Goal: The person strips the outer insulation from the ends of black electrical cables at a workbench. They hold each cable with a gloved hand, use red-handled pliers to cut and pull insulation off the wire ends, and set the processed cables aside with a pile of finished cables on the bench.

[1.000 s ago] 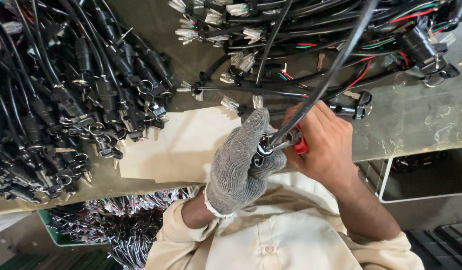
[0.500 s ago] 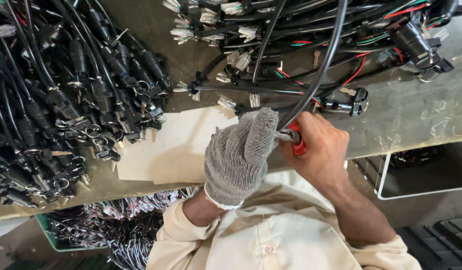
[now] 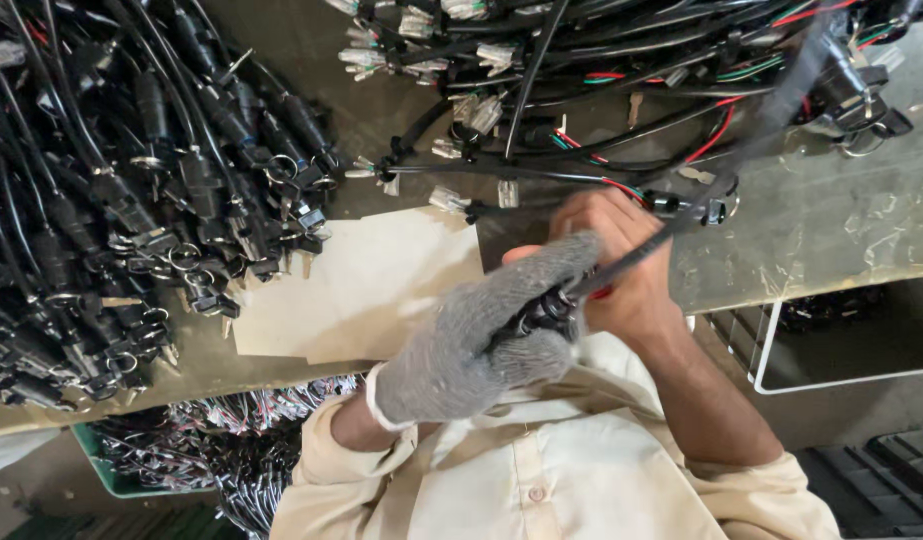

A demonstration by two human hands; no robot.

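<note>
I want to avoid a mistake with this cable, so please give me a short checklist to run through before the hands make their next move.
1. Left hand gloved and closed on the black cable end: ok.
2. Right hand bare, curled over a red part: ok; what the part is, cannot tell.
3. Black cable free of the harness pile: cannot tell, blurred.
4. Cardboard sheet on the table has bare room: ok.
</note>
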